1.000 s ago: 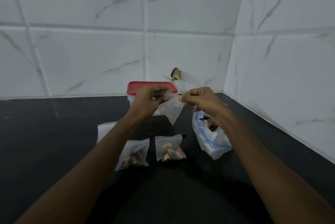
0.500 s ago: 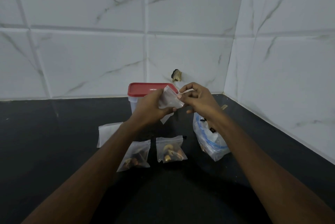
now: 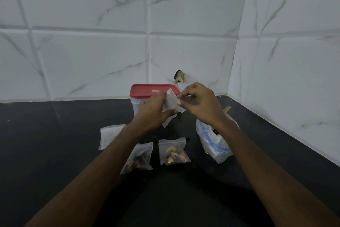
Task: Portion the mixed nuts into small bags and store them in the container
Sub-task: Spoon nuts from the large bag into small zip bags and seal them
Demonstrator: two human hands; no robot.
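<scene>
Both my hands hold one small empty clear bag (image 3: 172,102) above the black counter, in front of the container. My left hand (image 3: 154,112) grips its lower part; my right hand (image 3: 197,103) pinches its top edge. The clear container (image 3: 136,109) with a red lid (image 3: 147,90) stands closed behind them. Two small bags with nuts lie near me: one (image 3: 138,158) partly under my left forearm, the other (image 3: 173,153) to its right. The big bag of mixed nuts (image 3: 215,144) with a blue seal sits under my right wrist.
A flat stack of empty small bags (image 3: 108,134) lies left of my left forearm. White marble-tiled walls meet in a corner at the back right. A small dark and tan fitting (image 3: 179,77) sticks out of the back wall. A wooden stick (image 3: 227,110) pokes from the big bag.
The small bag went from stretched between my hands to upright in my left hand, and my right hand's fingers shifted onto its top edge.
</scene>
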